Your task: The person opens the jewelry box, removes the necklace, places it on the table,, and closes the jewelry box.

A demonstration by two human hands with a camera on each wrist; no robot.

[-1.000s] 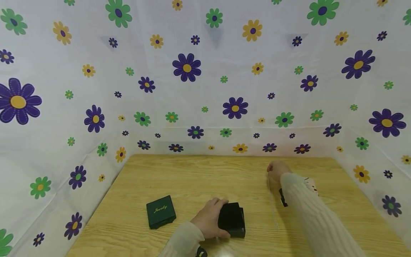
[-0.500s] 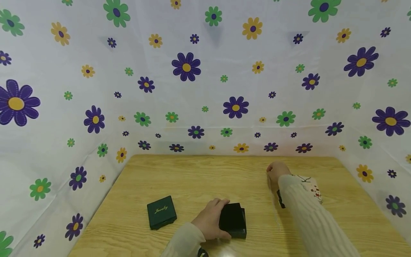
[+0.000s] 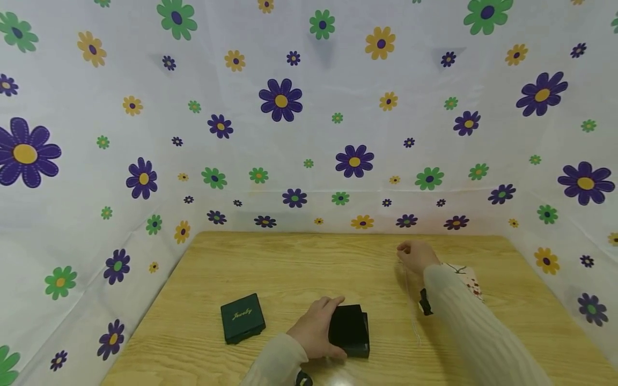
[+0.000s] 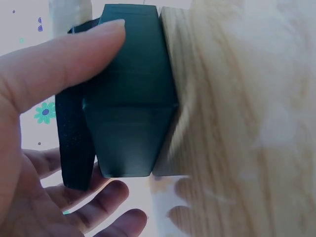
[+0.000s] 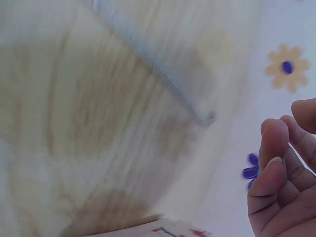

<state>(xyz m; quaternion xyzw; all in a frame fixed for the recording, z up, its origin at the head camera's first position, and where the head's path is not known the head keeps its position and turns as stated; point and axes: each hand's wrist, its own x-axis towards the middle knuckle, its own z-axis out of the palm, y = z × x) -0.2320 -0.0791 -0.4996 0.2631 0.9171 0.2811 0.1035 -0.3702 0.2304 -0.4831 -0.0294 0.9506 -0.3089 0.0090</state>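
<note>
My left hand (image 3: 316,331) holds a small dark green box base (image 4: 133,74), thumb on its near side and fingers toward the far side. A black insert (image 3: 347,324) sits askew on the box, seen edge-on as a dark slab in the left wrist view. Its matching lid, a green jewelry box lid (image 3: 243,317) with gold lettering, lies to the left on the table. At the back right, my right hand (image 3: 417,257) hovers with parted fingers. Just below its fingertips, a thin silver chain (image 5: 158,69) lies stretched on the table, its end apart from the fingers.
A pale pouch (image 3: 468,281) with red floral print lies partly hidden behind my right forearm. The wooden table (image 3: 299,262) meets a white flowered cloth backdrop (image 3: 314,134) at the back and both sides.
The right hand has let go of the chain's far end and moved slightly up and left; its fingers have parted. The left hand and box stay in place.
</note>
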